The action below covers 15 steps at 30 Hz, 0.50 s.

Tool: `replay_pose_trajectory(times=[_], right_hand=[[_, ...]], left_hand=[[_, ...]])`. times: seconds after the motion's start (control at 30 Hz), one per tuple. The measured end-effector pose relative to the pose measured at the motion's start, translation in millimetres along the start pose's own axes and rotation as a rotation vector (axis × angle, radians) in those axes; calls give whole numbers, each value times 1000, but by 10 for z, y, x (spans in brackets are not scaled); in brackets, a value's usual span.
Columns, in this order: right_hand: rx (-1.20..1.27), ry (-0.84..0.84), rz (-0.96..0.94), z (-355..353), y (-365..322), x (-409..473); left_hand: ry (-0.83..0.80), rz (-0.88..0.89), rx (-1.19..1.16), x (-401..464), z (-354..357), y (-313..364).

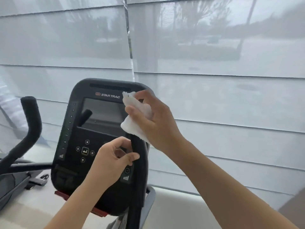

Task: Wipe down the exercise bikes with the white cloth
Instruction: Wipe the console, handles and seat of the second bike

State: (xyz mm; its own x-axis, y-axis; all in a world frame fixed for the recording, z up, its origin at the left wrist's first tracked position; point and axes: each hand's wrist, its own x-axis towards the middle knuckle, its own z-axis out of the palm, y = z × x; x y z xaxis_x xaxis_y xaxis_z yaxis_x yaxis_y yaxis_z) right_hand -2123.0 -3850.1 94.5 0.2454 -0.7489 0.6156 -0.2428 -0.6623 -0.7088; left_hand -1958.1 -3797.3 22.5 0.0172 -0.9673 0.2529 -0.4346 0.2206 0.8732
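Observation:
The exercise bike's black console (pixel 79 129) with a dark screen (pixel 104 109) fills the lower middle. Its right handlebar (pixel 140 171) rises in front of the console. My right hand (pixel 155 123) grips the white cloth (pixel 133 118), wrapped over the top end of that handlebar. My left hand (pixel 112 161) has its thumb and fingers curled against the same bar just below the cloth.
The bike's left handlebar (pixel 31 123) curves up at the left edge. Sheer white blinds (pixel 214 80) cover the window behind the bike, with a pull cord (pixel 129 47) hanging above the console. A light floor (pixel 181 212) lies below.

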Motion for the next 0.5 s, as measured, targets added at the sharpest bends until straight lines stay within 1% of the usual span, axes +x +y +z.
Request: replay_pose_trajectory(times=[0.07, 0.13, 0.2, 0.3, 0.4, 0.5], right_hand=[[-326, 53, -168, 114, 11, -59], [-493, 123, -244, 188, 34, -172], [-554, 160, -292, 212, 58, -277], [-639, 157, -383, 219, 117, -409], [-703, 65, -441, 268, 206, -601], [-801, -26, -407, 301, 269, -806]], left_hand=[[17, 11, -34, -11, 9, -67], [13, 39, -64, -23, 16, -153], [-2, 71, -119, -36, 26, -219], [-26, 101, -162, -27, 18, -273], [-67, 144, -135, -9, -39, -375], [-94, 215, -94, -17, -66, -476]])
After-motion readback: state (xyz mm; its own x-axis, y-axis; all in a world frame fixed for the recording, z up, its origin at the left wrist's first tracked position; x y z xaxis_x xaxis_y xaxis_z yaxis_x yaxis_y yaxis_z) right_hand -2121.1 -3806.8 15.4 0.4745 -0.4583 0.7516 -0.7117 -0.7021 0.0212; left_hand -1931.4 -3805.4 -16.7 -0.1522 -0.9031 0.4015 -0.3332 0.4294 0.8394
